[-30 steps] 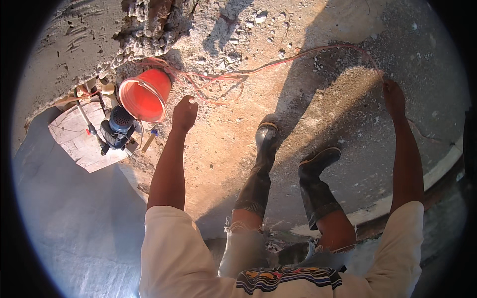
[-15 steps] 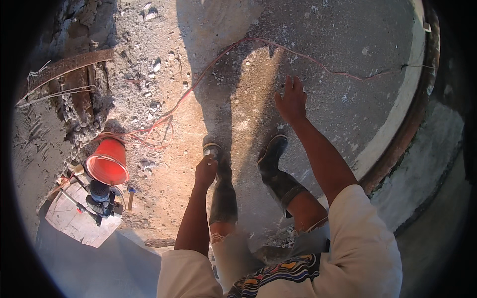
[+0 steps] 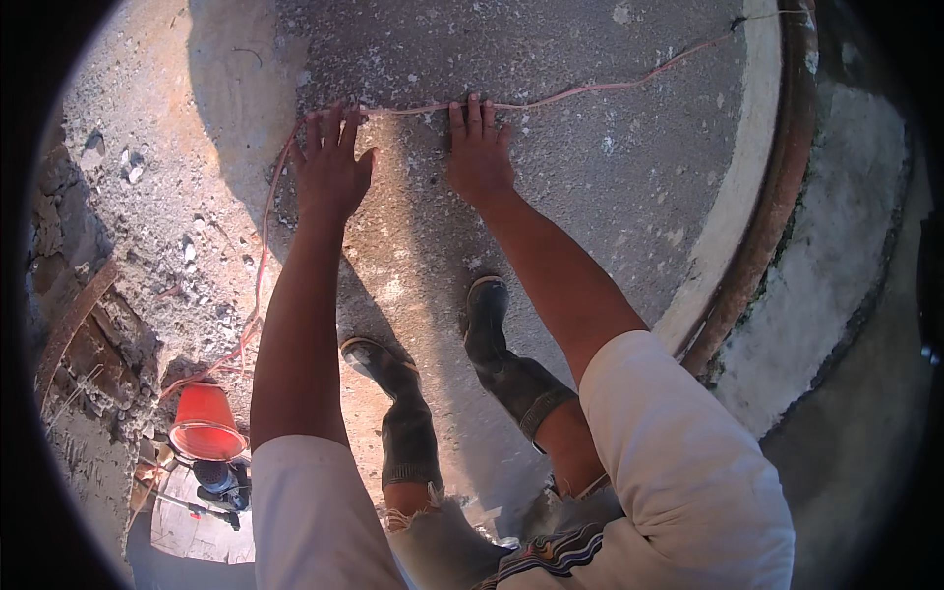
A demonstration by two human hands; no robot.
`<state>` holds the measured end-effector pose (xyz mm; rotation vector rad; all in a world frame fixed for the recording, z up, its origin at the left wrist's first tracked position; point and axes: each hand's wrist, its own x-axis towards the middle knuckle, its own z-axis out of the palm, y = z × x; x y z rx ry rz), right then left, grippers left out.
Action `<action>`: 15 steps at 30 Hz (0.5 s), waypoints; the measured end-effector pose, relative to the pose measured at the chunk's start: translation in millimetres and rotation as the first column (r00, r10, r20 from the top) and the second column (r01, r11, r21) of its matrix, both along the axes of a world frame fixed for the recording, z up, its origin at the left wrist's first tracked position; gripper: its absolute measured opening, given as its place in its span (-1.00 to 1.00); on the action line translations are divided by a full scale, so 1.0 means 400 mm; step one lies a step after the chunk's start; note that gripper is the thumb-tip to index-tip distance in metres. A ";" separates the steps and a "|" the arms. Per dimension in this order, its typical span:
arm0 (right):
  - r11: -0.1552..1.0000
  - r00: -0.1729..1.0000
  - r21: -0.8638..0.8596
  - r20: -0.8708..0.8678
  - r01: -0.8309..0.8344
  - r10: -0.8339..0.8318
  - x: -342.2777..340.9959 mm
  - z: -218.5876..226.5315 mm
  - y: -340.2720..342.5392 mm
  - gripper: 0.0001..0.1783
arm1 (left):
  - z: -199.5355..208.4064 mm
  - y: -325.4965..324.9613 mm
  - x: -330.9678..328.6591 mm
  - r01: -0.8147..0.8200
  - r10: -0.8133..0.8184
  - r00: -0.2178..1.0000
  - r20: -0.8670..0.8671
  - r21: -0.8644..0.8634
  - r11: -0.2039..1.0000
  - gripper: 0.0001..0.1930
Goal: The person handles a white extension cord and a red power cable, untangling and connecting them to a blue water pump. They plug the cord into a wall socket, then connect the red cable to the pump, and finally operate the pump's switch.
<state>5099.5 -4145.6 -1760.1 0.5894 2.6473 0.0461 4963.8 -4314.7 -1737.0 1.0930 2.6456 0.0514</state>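
A thin pinkish-red cord [image 3: 600, 88] runs across the rough concrete ground in front of me, bending down on the left toward a red bucket. Over its left bend reaches my left hand [image 3: 330, 169], open, palm down, with the fingers spread and their tips at the cord. My right hand [image 3: 478, 157] is a little to the right, also open and palm down, its fingers stretched out across the cord. Whether the fingertips press on the cord or only hover above it, I cannot tell. Nothing shows held in either hand.
At the lower left, the red bucket [image 3: 202, 405] lies tipped beside a blue and black power tool [image 3: 224, 484] on a pale board [image 3: 177, 536]. Broken concrete and rubble line the left side. A curved raised edge [image 3: 752, 236] bounds the right. My black boots [image 3: 408, 423] stand below my arms.
Both hands have reached forward to the cord, the left rising from beside the boot and the right moving inward. My view has shifted, and the left boot stands at a different angle.
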 end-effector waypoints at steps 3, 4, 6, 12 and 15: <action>0.999 0.999 -0.038 0.048 0.017 -0.015 0.027 0.024 0.044 -0.28 | -0.031 0.048 0.050 -0.029 0.052 0.996 0.073 -0.279 0.960 -0.25; 0.998 0.997 -0.059 0.068 0.032 -0.028 0.034 0.034 0.056 -0.29 | -0.029 0.057 0.069 0.006 0.021 0.996 0.088 -0.296 0.955 -0.25; 0.999 0.995 -0.033 0.100 0.027 -0.023 0.049 0.049 0.086 -0.30 | -0.039 0.060 0.103 0.074 -0.040 0.993 0.110 -0.329 0.941 -0.23; 0.991 0.977 0.020 0.164 0.132 -0.134 0.128 0.054 0.209 -0.30 | -0.022 0.101 0.193 0.180 -0.094 0.955 0.281 -0.297 0.938 -0.25; 0.994 0.983 0.000 0.152 0.106 -0.105 0.162 0.089 0.245 -0.28 | -0.024 0.111 0.207 0.113 -0.035 0.959 0.281 -0.264 0.958 -0.24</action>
